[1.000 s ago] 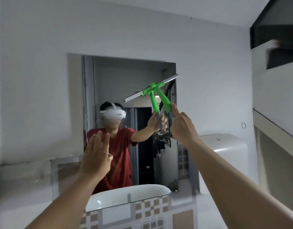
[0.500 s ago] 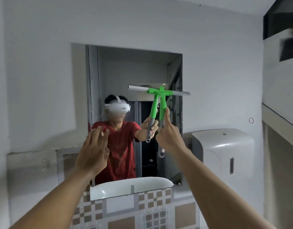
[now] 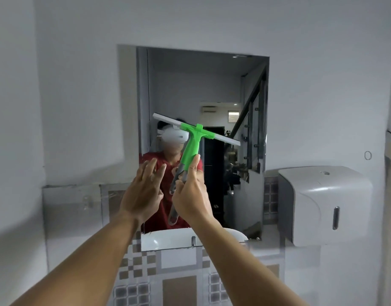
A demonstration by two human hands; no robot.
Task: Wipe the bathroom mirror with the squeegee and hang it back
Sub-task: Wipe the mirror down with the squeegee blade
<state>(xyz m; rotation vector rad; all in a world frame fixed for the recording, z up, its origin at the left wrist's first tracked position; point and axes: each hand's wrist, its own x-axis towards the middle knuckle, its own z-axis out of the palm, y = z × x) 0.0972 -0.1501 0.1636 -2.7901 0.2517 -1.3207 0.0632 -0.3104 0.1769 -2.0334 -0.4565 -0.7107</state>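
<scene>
Squeegee (image 3: pixel 193 149): held up in front of the mirror (image 3: pixel 212 89), green handle running down into the right hand, grey blade across the top. The blade slopes, high on the left and low on the right, over the middle of the glass.
What changed: a second ago the blade sat near the mirror's upper right corner, tilted the other way; half a second ago it was about level. It has since swung over and come left and lower on the glass.
Right hand (image 3: pixel 191 196): closed around the lower grey part of the handle, forefinger laid up along the green.
Left hand (image 3: pixel 143 193): open, fingers spread, holding nothing, raised just left of the right hand and closer to it than before.
Contact: whether the blade edge touches the glass cannot be told from this angle.
Meaning for the task: this looks like mid-wipe, the stroke working across the pane; the lower part probably remains to be done.
Hanging back: not yet begun; a small ring (image 3: pixel 368 155) on the wall to the right, above the white dispenser (image 3: pixel 327 204), may be the hook, though that is a guess.
</scene>
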